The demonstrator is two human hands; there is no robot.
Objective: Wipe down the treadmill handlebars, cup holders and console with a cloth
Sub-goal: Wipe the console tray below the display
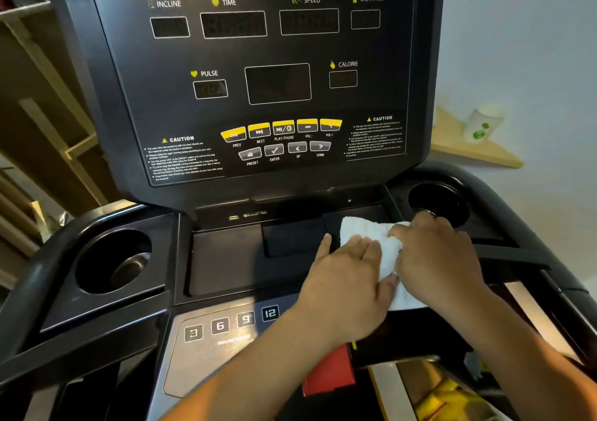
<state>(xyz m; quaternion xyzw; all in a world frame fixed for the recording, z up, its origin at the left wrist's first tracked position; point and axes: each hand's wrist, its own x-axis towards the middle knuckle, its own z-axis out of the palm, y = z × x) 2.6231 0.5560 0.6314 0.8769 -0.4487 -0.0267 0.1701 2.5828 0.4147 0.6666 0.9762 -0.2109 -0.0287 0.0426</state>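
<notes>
Console tray wipe: left hand (349, 278), fingers flat, is pressing the cloth (365, 231); right hand (442, 259) is gripping it. Likely next: pushing it into the cup holder (434, 199) just beyond the right hand.

The console (258, 81) stands at the back. Before it lies a tray (226, 259), between the left cup holder (113, 259) and the right cup holder (436, 204). The cloth (365, 233) lies on the tray's right end, under the left hand (345, 278) and the right hand (436, 256). Number buttons (226, 323) sit in front of the tray. Far right, a cup (481, 127) stands on a shelf (478, 154).
</notes>
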